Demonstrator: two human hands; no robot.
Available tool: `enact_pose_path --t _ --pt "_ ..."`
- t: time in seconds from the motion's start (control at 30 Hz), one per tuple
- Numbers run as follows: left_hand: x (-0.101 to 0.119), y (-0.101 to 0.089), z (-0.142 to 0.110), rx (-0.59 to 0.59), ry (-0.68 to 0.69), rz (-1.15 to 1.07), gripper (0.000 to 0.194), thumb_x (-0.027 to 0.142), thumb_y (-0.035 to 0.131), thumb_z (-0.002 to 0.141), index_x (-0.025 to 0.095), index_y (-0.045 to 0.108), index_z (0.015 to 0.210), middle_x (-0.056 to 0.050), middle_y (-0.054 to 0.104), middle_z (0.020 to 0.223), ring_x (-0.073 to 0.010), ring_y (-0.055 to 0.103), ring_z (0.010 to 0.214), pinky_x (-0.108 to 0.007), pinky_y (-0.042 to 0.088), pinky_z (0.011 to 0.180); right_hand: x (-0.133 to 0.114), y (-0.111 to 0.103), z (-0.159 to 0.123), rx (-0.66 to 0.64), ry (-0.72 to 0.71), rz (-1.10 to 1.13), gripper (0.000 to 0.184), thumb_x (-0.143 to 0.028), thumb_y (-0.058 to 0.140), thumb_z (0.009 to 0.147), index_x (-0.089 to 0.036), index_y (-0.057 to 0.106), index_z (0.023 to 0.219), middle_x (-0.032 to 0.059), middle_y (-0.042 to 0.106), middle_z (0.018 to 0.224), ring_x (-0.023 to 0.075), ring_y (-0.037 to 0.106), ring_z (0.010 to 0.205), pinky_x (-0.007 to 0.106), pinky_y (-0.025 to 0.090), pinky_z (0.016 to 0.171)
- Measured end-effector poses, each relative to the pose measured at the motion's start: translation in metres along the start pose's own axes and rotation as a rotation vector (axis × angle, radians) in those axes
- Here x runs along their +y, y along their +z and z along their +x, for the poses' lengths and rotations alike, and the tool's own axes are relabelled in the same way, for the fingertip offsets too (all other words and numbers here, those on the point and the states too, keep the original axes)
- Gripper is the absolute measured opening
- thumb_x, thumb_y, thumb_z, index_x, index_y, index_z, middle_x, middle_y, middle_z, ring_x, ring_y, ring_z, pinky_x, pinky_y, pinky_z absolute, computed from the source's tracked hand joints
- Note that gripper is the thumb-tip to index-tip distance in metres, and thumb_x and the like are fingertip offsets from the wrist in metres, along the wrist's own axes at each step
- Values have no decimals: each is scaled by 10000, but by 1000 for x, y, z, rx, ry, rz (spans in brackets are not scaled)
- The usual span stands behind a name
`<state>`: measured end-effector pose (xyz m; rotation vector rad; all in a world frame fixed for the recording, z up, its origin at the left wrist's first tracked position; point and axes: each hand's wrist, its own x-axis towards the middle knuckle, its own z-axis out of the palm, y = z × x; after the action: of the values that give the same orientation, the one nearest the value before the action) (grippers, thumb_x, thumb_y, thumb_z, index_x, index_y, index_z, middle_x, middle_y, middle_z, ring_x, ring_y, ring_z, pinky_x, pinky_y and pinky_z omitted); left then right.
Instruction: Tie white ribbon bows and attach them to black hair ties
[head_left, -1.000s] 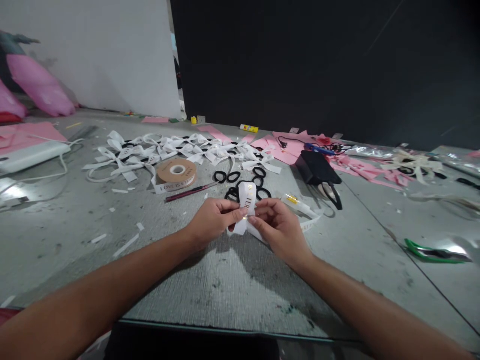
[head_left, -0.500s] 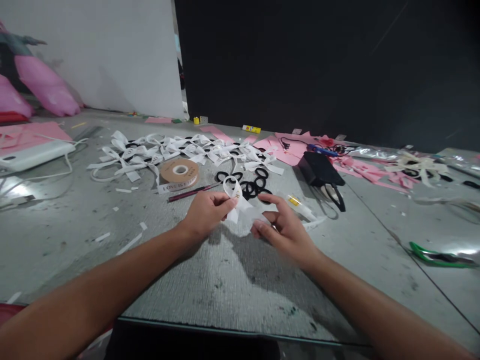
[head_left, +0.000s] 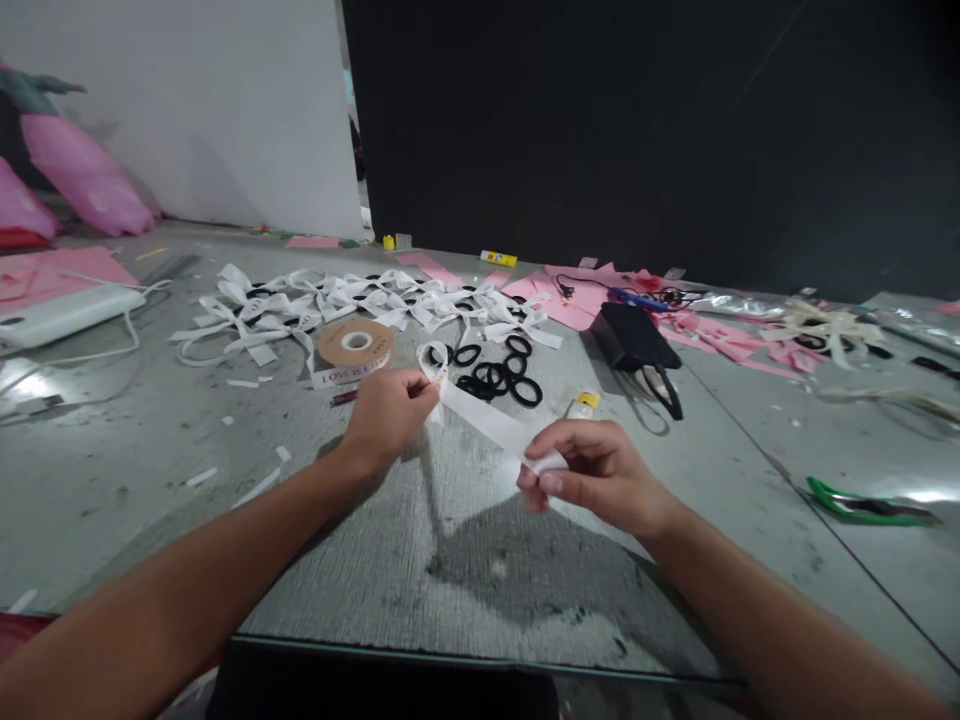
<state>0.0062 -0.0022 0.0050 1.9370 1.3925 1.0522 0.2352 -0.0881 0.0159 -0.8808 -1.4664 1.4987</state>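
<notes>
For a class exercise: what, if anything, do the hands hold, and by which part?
A white ribbon: the grip of the left hand is at the base of its loop, that of the right hand farther along its flat length.

"LOVE IS" can be read on the white ribbon (head_left: 346, 375) around the brown spool (head_left: 334, 350), later letters unclear.

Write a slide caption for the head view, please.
Left hand pinches a looped white ribbon; right hand holds its tail near black hair ties.
</notes>
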Motion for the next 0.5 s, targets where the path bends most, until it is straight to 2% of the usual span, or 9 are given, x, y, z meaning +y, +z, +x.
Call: enact_pose_path --t 0.1,0.2,0.27,0.33,0.43,0.5 --pt "1 -4 1 -105 40 57 381 316 572 803 177 427 479 33 350 492 -104 311 520 -272 215 523 -5 2 -2 -167 35 112 250 -342 771 767 -243 718 990 59 770 890 200 737 716 372 608 661" --pt "6 -7 1 -250 77 96 379 317 559 789 176 409 470 41 320 488 -97 289 509 -270 201 522 -20 4 -1 -221 10 196 487 -506 745 742 -247 690 1150 120 743 1090 262 744 824 466 586 762" --pt "11 -8 2 -323 107 101 367 311 556 778 175 411 470 40 329 487 -95 295 505 -271 197 520 -36 3 4 -134 2 165 662 -631 696 699 -242 651 1232 149 701 1200 283 738 817 469 584 708" --pt "17 -9 5 -411 147 103 363 293 553 768 175 399 461 42 321 481 -90 290 495 -271 192 513 -54 0 14 4 -40 69 666 -645 613 733 -266 618 1282 132 665 1271 270 732 812 434 580 641" --pt "32 -10 17 -637 238 55 319 231 570 728 171 425 450 45 332 465 -84 290 476 -265 192 487 -80 -6 36 202 -178 -28 485 -464 506 845 -295 605 1289 67 636 1317 255 712 936 416 576 688" --pt "47 -12 28 -815 264 -30 249 215 597 712 169 514 482 39 412 466 -86 340 469 -249 223 465 -91 -8 56 230 -213 -49 445 -323 507 845 -295 598 1280 33 634 1316 245 684 1033 416 576 766"
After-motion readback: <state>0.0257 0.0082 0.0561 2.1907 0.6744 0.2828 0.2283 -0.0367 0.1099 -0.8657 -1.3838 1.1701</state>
